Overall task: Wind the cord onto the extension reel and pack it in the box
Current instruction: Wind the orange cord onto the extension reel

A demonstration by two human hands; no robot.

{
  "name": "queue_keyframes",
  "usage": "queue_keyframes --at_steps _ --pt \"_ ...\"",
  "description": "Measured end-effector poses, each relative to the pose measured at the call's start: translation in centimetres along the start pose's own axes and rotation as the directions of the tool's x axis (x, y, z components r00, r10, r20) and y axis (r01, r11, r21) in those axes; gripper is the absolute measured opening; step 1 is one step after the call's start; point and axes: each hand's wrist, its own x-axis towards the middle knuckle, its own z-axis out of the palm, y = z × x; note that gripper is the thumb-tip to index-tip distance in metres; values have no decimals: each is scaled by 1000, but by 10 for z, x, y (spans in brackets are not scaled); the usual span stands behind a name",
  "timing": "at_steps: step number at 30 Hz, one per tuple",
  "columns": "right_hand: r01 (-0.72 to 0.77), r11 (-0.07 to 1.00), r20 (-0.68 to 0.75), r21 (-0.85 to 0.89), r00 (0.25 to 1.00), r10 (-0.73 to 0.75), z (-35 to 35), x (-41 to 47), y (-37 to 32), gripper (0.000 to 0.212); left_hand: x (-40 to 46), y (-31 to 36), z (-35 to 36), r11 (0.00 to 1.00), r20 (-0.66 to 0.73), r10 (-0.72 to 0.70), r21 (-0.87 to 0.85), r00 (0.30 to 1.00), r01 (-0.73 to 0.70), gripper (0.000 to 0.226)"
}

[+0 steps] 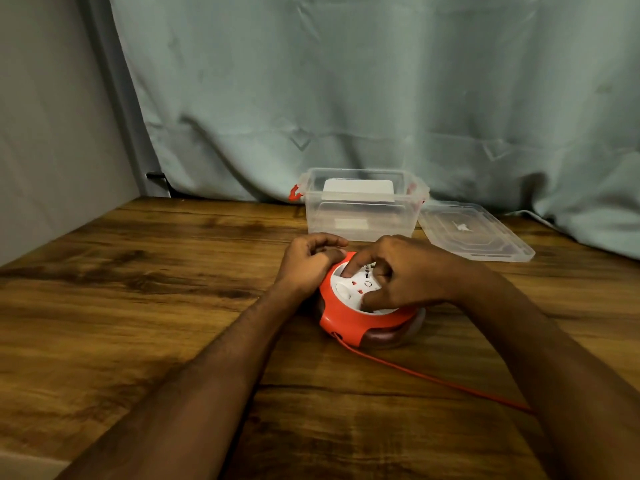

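Observation:
A round orange extension reel (349, 318) with a white socket face lies flat on the wooden table (138, 289) in the head view. My left hand (308, 263) grips the reel's far left rim with curled fingers. My right hand (401, 273) lies over the white face, fingers and thumb curled onto it. An orange cord (433, 377) leaves the reel's front opening and runs right, passing under my right forearm. Behind the reel stands a clear plastic box (360, 206) with orange latches, open at the top.
The box's clear lid (474, 233) lies flat on the table to the right of the box. A grey-green curtain (346, 98) hangs along the table's back edge. A plain wall closes off the left side.

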Motion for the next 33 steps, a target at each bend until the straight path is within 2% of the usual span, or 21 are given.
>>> queue_keyframes --at_steps 11,17,24,28,33 --pt "-8 997 84 82 996 1 -4 -4 4 51 -1 0 -1 999 -3 13 40 1000 -13 21" --pt "-43 997 40 63 998 41 -4 -5 2 47 -3 3 0 999 -11 -1 35 1000 2 21" --pt "-211 967 -191 -142 964 183 8 4 4 67 -2 3 0 1000 -10 -4 30 1000 4 21" --pt "-307 921 -313 -238 922 227 17 8 -1 68 -1 1 -1 1000 -8 10 29 1000 -9 20" --pt "-400 890 -387 -220 873 296 19 8 -7 64 -1 1 1 1000 -7 0 23 1000 1 20"
